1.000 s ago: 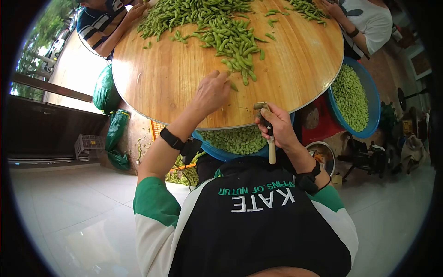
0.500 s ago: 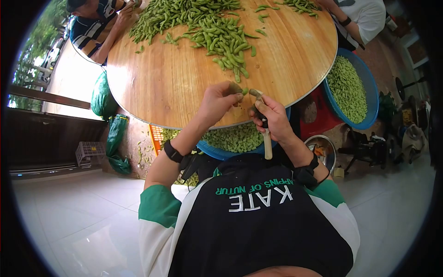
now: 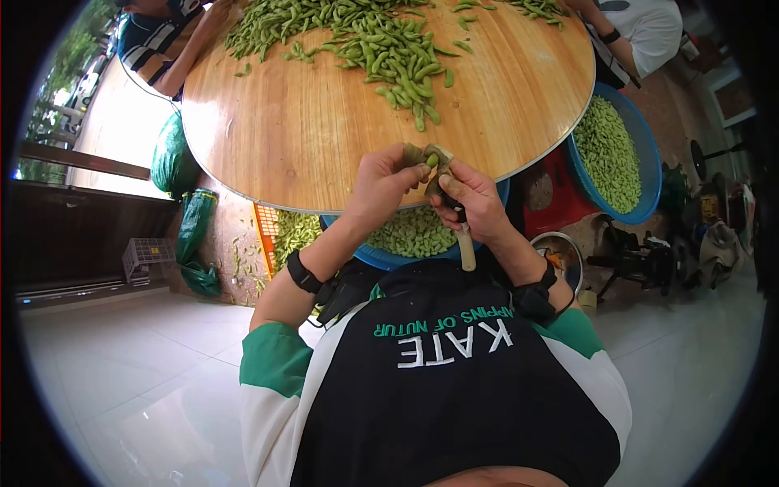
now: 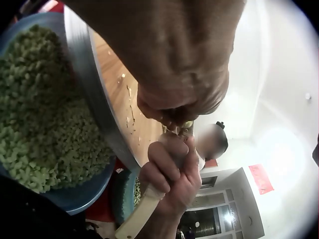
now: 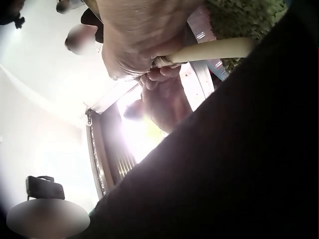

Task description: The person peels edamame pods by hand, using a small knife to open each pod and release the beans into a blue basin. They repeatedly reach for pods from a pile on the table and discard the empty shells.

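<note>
My left hand pinches a green soybean pod just above the near edge of the round wooden table. Fingertip to fingertip with it, my right hand grips a tool by its pale handle; its working end is hidden among the fingers. The same handle points down and away from the right hand in the left wrist view. In the right wrist view the handle sticks out of my fist. A heap of soybean pods lies farther up the table.
A blue basin of shelled beans sits beneath the table edge below my hands; another blue basin stands at the right. An orange crate with pods is at the left. Two other people sit across the table, one arm at its far left.
My left hand has picked a pod by the heap and brought it back to the right hand, where the fingertips now meet. The right hand has kept its grip on the pale-handled tool.
</note>
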The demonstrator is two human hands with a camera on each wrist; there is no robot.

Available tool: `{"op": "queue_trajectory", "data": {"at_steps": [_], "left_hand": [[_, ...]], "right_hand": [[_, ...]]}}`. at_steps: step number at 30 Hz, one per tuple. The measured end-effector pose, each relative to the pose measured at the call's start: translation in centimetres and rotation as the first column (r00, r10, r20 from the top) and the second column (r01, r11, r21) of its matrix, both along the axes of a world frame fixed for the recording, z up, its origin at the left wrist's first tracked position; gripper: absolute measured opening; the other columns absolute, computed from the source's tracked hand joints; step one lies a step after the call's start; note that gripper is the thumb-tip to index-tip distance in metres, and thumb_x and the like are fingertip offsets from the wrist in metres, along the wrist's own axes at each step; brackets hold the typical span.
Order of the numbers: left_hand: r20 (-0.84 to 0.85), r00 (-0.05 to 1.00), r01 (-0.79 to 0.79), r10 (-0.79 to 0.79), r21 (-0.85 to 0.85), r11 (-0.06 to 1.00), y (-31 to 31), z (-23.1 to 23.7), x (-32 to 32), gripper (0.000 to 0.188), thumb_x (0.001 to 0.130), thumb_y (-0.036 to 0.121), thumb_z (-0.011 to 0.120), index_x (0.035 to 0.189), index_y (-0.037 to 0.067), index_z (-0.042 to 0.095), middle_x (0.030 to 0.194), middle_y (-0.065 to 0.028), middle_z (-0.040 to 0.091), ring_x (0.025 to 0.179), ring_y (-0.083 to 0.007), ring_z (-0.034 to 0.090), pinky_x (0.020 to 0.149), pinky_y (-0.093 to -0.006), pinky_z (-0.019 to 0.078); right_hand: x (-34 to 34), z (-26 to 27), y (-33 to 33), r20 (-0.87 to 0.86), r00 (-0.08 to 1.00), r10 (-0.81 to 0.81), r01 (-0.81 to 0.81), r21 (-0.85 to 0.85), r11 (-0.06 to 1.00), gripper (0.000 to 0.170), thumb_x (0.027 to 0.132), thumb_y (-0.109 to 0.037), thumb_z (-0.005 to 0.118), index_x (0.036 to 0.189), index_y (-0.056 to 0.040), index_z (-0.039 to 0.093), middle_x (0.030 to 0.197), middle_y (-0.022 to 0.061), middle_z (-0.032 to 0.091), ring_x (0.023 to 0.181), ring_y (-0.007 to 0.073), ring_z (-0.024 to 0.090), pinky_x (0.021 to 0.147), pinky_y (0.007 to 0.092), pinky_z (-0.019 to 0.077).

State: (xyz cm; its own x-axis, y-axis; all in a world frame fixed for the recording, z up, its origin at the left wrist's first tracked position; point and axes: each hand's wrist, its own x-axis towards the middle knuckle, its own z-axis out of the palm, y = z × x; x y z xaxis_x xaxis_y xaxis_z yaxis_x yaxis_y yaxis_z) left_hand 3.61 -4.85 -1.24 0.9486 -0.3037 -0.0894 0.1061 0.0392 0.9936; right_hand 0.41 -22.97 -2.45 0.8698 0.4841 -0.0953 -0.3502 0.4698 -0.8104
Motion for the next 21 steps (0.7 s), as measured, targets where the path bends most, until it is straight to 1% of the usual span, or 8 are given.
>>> {"op": "queue_trajectory", "data": {"at_steps": [7,9,13,15,18,19,20,21], "left_hand": [[0.06,0.998,0.004,-0.006,0.027,1.0,0.4,-0.3,-0.3,0.009,0.086,0.003,0.061,0.093,-0.002,0.062,0.078,-0.0017,0.062,0.069,-0.0068,0.053,0.061,-0.0225,0.0434],[0.02,1.0,0.009,-0.007,-0.078,0.997,0.6,-0.7,-0.4,0.009,0.086,0.003,0.061,0.093,-0.002,0.062,0.078,-0.0016,0.062,0.068,-0.007,0.052,0.061,-0.022,0.0425],[-0.021,1.0,0.02,-0.023,-0.119,0.993,0.8,-0.8,-0.4,0.006,0.085,0.002,0.06,0.09,-0.001,0.062,0.076,-0.0013,0.061,0.065,-0.0077,0.052,0.06,-0.0214,0.0409],[-0.241,0.964,0.022,-0.117,-0.363,0.932,0.6,-0.7,-0.4,0.002,0.085,0.001,0.059,0.086,0.0,0.061,0.074,-0.0018,0.06,0.062,-0.0086,0.052,0.055,-0.0215,0.0395],[-0.408,0.877,0.061,-0.252,-0.425,0.903,1.1,-0.3,-0.3,0.004,0.085,0.004,0.058,0.083,0.001,0.06,0.072,-0.0028,0.058,0.059,-0.0093,0.052,0.049,-0.0227,0.0388],[-0.409,0.878,0.059,-0.25,-0.426,0.903,1.1,-0.6,-0.6,0.004,0.085,0.004,0.058,0.083,0.001,0.06,0.072,-0.0028,0.058,0.059,-0.0093,0.052,0.049,-0.0227,0.0388],[-0.419,0.881,0.057,-0.221,-0.369,0.928,0.9,-1.2,-1.0,0.005,0.084,0.005,0.057,0.083,0.001,0.059,0.07,-0.0032,0.058,0.057,-0.0094,0.052,0.047,-0.0229,0.038],[-0.428,0.883,0.058,-0.194,-0.31,0.949,0.7,-1.3,-1.5,0.006,0.084,0.006,0.057,0.083,0.001,0.059,0.069,-0.0037,0.057,0.055,-0.0094,0.051,0.045,-0.023,0.0373]], "right_hand": [[-0.1,0.3,0.1,0.027,1.0,0.006,-0.005,-0.021,1.0,0.042,0.098,-0.017,0.045,0.138,-0.0047,0.039,0.081,0.0052,0.054,0.052,0.0053,0.041,0.042,0.0178,0.0347],[-0.2,0.3,0.1,0.071,0.997,0.006,-0.002,-0.059,0.998,0.04,0.098,-0.015,0.046,0.135,-0.0035,0.042,0.079,0.0045,0.055,0.051,0.0048,0.041,0.043,0.0176,0.0343],[-0.4,-0.5,0.2,0.128,0.991,-0.043,0.062,-0.147,0.987,0.036,0.097,-0.011,0.047,0.132,-0.0019,0.047,0.079,0.0036,0.057,0.05,0.0046,0.042,0.044,0.0169,0.0339],[-0.6,-0.7,0.0,0.234,0.969,-0.079,0.129,-0.207,0.97,0.024,0.095,-0.011,0.054,0.116,-0.0005,0.057,0.078,0.0008,0.06,0.053,0.0029,0.046,0.044,0.0174,0.034],[-1.2,-0.2,-0.5,0.247,0.969,-0.006,0.111,-0.412,0.905,0.024,0.093,-0.009,0.056,0.115,0.0004,0.057,0.079,0.0006,0.06,0.058,0.0042,0.05,0.051,0.0181,0.0399],[-1.0,-1.1,-0.3,0.246,0.969,-0.004,0.108,-0.413,0.904,0.024,0.093,-0.009,0.056,0.115,0.0004,0.057,0.079,0.0006,0.06,0.058,0.0042,0.05,0.051,0.0181,0.0399],[-0.5,-2.9,-0.1,0.633,0.774,-0.005,0.342,-0.411,0.845,0.029,0.092,-0.006,0.056,0.12,0.0003,0.055,0.081,0.0019,0.061,0.056,0.0037,0.048,0.05,0.0174,0.0384],[-0.4,-3.3,0.2,0.898,0.437,0.043,0.55,-0.305,0.778,0.035,0.091,-0.003,0.056,0.126,0.0001,0.053,0.083,0.0032,0.062,0.054,0.0031,0.046,0.049,0.0168,0.0369]]}}
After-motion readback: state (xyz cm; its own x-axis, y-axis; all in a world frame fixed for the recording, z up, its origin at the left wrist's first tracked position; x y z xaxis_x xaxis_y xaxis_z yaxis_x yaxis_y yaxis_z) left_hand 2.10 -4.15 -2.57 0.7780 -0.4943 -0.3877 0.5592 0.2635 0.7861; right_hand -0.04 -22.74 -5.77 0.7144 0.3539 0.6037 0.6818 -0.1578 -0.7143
